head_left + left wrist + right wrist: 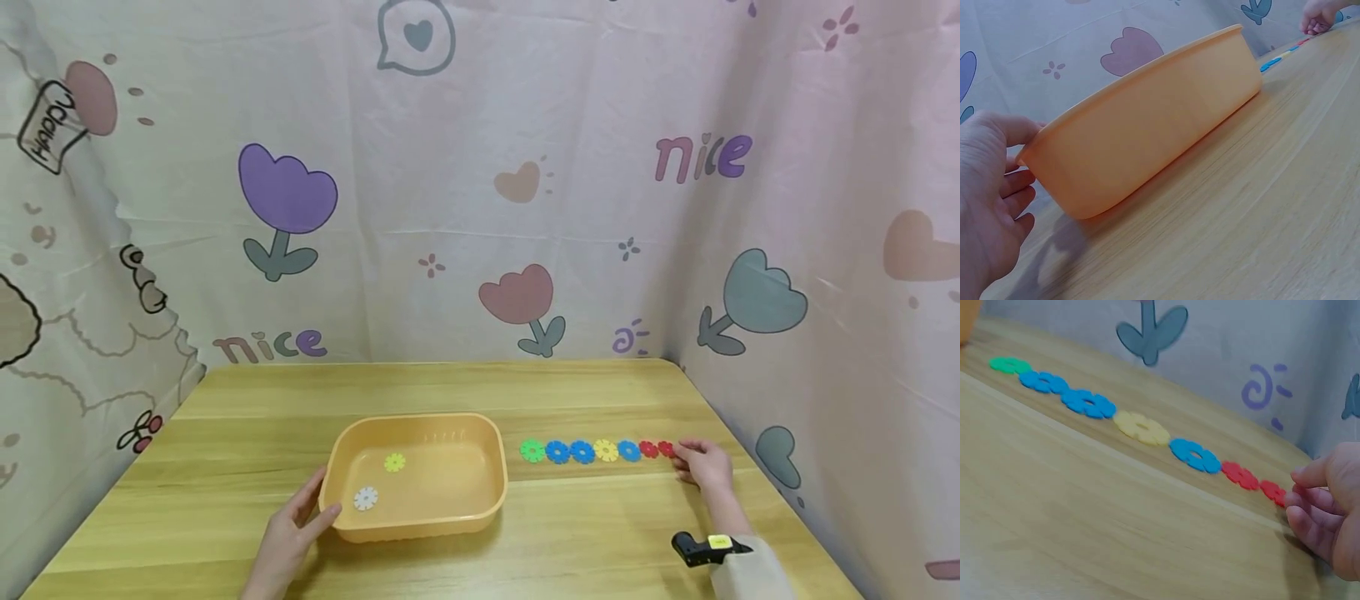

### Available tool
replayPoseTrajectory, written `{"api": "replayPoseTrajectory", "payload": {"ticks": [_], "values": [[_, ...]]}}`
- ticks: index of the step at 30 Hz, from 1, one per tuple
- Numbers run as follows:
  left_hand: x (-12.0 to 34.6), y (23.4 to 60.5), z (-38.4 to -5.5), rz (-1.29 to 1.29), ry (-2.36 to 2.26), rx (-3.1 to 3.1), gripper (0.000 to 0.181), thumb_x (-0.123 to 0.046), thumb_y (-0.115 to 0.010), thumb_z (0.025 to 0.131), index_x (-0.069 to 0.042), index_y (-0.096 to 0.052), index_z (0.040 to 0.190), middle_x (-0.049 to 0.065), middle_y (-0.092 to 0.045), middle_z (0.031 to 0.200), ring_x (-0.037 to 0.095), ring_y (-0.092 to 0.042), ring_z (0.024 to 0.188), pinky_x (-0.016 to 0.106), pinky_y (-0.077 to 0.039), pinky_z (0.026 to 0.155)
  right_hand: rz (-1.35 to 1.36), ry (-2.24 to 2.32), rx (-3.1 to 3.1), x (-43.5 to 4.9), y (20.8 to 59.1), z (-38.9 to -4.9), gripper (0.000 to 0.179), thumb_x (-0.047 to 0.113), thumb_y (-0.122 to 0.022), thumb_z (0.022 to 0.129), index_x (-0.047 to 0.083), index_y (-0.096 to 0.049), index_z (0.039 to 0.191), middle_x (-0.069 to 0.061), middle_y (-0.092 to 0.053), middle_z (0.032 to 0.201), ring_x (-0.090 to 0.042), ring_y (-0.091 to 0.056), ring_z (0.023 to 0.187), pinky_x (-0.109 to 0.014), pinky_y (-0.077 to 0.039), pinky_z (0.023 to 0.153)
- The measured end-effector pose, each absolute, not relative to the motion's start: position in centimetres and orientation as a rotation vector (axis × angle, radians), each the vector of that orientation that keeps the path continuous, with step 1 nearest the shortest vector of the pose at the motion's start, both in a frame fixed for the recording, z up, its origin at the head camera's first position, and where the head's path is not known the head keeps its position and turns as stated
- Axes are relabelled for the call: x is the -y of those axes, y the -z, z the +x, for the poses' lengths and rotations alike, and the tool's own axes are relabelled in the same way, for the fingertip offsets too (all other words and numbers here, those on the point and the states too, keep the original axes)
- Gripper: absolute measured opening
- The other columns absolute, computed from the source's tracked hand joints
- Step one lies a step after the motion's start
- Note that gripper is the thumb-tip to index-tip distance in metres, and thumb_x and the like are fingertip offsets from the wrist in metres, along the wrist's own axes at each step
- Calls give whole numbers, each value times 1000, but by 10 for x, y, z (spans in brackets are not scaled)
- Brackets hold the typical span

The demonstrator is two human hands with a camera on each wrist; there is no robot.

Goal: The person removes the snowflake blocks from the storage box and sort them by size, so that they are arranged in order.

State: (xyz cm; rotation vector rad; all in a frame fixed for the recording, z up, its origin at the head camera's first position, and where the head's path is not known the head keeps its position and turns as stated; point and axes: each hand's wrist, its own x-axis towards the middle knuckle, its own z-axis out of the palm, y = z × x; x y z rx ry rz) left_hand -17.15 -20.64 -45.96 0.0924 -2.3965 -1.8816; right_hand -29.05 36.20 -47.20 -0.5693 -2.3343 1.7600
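An orange plastic basin [420,528] stands on the table, with a yellow flower-shaped disc [394,462] and a white one [365,498] inside. My left hand [288,533] grips its near left corner, thumb by the rim and fingers along the outer wall. To the right of the basin runs a row of flower-shaped discs: a green disc [1010,365], blue discs [1088,404], a yellow disc [1141,428], another blue disc [1195,455] and a red disc [1240,475]. At the row's right end, my right hand [705,465] pinches the last red disc [1272,492], partly covered by the fingertips.
The wooden table [600,533] ends at a printed curtain [450,208] behind it and on both sides. A black wrist strap with a yellow label [718,542] sits on the right forearm, by a light sleeve [757,575].
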Motion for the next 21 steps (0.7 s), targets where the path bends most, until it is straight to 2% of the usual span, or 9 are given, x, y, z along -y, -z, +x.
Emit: {"api": "replayPoseTrajectory", "payload": {"ticks": [6, 12, 18, 21], "values": [[207, 462, -171, 83, 1866, 2391, 66, -15, -62, 89, 4, -28, 142, 24, -23, 147, 42, -21, 132, 4, -28, 90, -420, -1800, 2399, -341, 455, -287, 37, 5, -55, 90, -15, -43, 120, 1, -62, 75, -7, -59, 61, -24, -54, 53], [207, 461, -171, 79, 1887, 2386, 66, -14, -62, 89, 5, -27, 142, 24, -23, 147, 42, -20, 133, 4, -28, 91, -201, -1737, 2488, -303, 429, -290, 33, 3, -57, 89, -15, -48, 115, -2, -60, 79, -14, -63, 68, -30, -55, 58], [208, 460, -171, 98, 1870, 2410, 67, -16, -62, 90, 4, -27, 143, 23, -24, 147, 41, -20, 133, 6, -28, 91, 9, -1788, 2547, -264, 404, -292, 31, 5, -60, 89, -11, -51, 113, -4, -59, 83, -19, -61, 71, -28, -53, 55], [207, 459, -172, 93, 1845, 2430, 67, -19, -62, 90, 3, -27, 143, 22, -25, 147, 40, -22, 134, 6, -28, 91, 120, -1801, 2579, -244, 394, -293, 31, 7, -61, 89, -9, -52, 113, -7, -59, 85, -23, -61, 71, -32, -54, 56]]}}
